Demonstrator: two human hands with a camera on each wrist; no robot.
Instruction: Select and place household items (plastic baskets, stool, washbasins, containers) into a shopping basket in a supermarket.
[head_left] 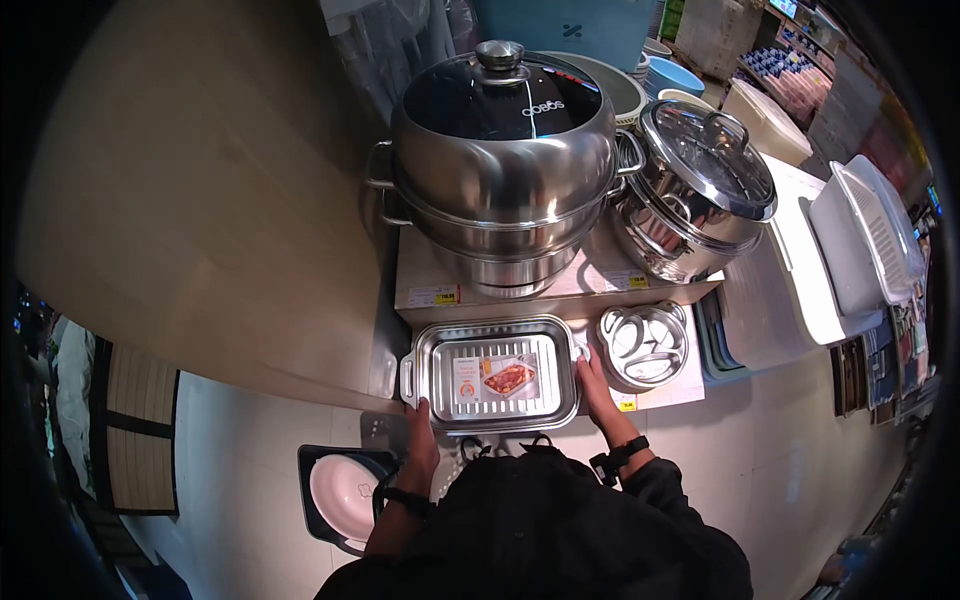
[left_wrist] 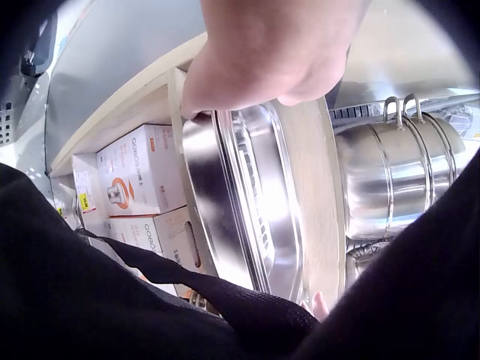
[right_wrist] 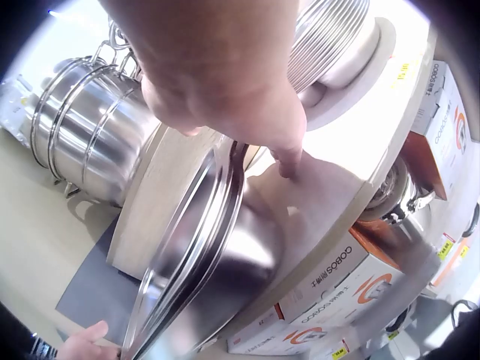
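Note:
A rectangular stainless steel roasting pan (head_left: 433, 372) with a ribbed base lies at the front of the lower shelf, a printed food label (head_left: 496, 378) inside it. My left hand (head_left: 421, 437) grips its left end by the handle; in the left wrist view the same hand (left_wrist: 266, 60) covers that end. At the opposite end, my right hand (head_left: 597, 392) holds the rim, its fingers partly hidden in the head view. Seen from the right wrist, this hand (right_wrist: 225, 90) is over the pan's end, above the pale shelf.
A large steel steamer pot (head_left: 500, 175) and a smaller lidded pot (head_left: 695, 190) stand on the raised step behind. Right of the pan sit round divided plates (head_left: 643, 347). A pillar (head_left: 230, 200) rises at left. Boxes (left_wrist: 142, 169) lie below the shelf. A pink basin (head_left: 343, 495) is near the floor.

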